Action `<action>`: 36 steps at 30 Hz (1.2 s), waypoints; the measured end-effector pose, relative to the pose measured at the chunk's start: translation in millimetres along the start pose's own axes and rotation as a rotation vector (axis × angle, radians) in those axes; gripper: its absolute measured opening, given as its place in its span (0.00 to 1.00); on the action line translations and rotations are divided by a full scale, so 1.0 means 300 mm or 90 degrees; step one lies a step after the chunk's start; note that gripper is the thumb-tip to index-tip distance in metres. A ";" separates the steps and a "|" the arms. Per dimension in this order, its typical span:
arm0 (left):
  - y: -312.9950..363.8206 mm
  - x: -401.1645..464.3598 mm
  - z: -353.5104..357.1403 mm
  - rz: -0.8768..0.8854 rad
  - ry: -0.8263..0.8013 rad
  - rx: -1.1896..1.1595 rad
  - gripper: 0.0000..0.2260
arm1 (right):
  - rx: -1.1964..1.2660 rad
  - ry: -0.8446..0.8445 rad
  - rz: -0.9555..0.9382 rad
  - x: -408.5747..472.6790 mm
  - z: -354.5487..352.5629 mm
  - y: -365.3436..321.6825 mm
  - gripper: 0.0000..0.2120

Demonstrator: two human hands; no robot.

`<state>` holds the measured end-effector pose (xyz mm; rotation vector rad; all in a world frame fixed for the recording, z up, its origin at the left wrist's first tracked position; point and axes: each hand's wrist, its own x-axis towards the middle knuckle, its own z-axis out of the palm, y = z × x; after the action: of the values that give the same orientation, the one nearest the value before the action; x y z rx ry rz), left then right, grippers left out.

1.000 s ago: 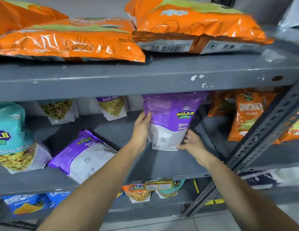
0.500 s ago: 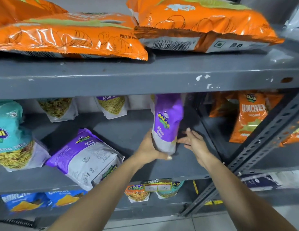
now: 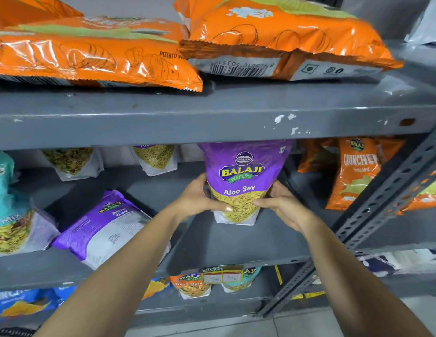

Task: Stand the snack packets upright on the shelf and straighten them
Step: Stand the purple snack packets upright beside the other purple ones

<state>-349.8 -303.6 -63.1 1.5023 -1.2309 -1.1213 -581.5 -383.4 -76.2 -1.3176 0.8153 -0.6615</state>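
Note:
A purple Aloo Sev packet [image 3: 243, 173] stands upright on the grey middle shelf [image 3: 236, 242], its front label facing me. My left hand [image 3: 200, 198] grips its lower left side and my right hand [image 3: 282, 205] grips its lower right side. A second purple Aloo Sev packet [image 3: 107, 227] lies flat, back side up, to the left near the shelf's front edge. A teal mix packet [image 3: 10, 210] stands at the far left. Two more packets, a mix packet [image 3: 71, 161] and an Aloo Sev packet [image 3: 156, 158], stand at the back of the shelf.
Large orange potato wafer bags [image 3: 90, 54] lie flat on the top shelf [image 3: 212, 117]. Orange Cruncher packets [image 3: 358, 171] stand in the right bay beyond a slotted metal upright [image 3: 387, 193]. Small packets [image 3: 195, 285] and blue packets [image 3: 22, 302] sit on the lower shelf.
The held purple packet has been turned from back-facing through edge-on to front-facing. My right hand, open beside it half a second ago, now grips its lower right side.

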 end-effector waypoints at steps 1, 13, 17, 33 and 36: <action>0.002 0.001 0.013 0.009 0.019 -0.015 0.35 | -0.016 -0.012 -0.008 0.003 0.008 -0.004 0.31; 0.242 0.045 -0.021 0.115 0.129 -0.146 0.18 | 0.101 0.277 -0.244 0.017 0.058 -0.245 0.09; 0.305 0.012 -0.036 0.142 0.235 -0.168 0.22 | 0.187 0.420 -0.370 -0.022 0.100 -0.327 0.24; -0.211 -0.535 -0.428 -0.039 0.573 0.058 0.18 | -0.008 0.566 -0.485 -0.012 0.287 -0.184 0.48; -0.232 -0.524 -0.448 -0.042 0.575 0.066 0.16 | 0.114 0.500 -0.393 0.028 0.147 -0.234 0.53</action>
<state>-221.3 -128.3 -83.5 1.8277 -0.6076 -0.3065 -538.4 -375.7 -5.3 -1.1322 0.9275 -1.7716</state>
